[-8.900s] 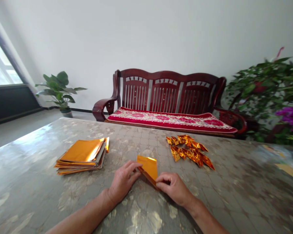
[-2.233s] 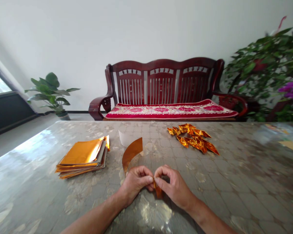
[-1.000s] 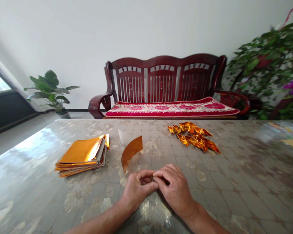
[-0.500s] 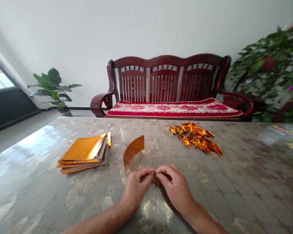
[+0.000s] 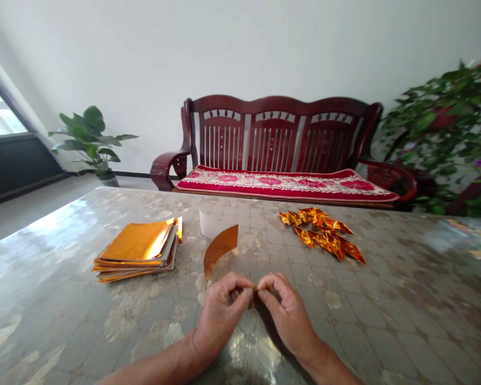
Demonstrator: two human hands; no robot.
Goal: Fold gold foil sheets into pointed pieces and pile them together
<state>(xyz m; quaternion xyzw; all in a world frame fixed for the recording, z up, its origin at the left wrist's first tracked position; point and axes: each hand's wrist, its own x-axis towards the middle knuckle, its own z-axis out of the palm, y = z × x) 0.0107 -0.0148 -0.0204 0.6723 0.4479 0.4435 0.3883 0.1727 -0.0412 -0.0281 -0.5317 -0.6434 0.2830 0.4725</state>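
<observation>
Gold foil scrap (image 5: 254, 300) pinched between left hand (image 5: 220, 315), right hand (image 5: 286, 315).

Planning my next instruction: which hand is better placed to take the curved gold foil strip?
Left, probably: the left hand sits right below the curved gold foil strip, while the right hand is farther off. Both pinch the small folded gold foil piece.

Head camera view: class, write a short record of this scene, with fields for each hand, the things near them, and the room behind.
Left hand: pinches a small gold foil piece
Right hand: pinches the same piece
Near the hands: curved gold foil strip; white paper piece
Farther along the table: stack of gold foil sheets; pile of folded gold foil pieces
Room: dark red wooden bench; red cushion; potted plant
</observation>
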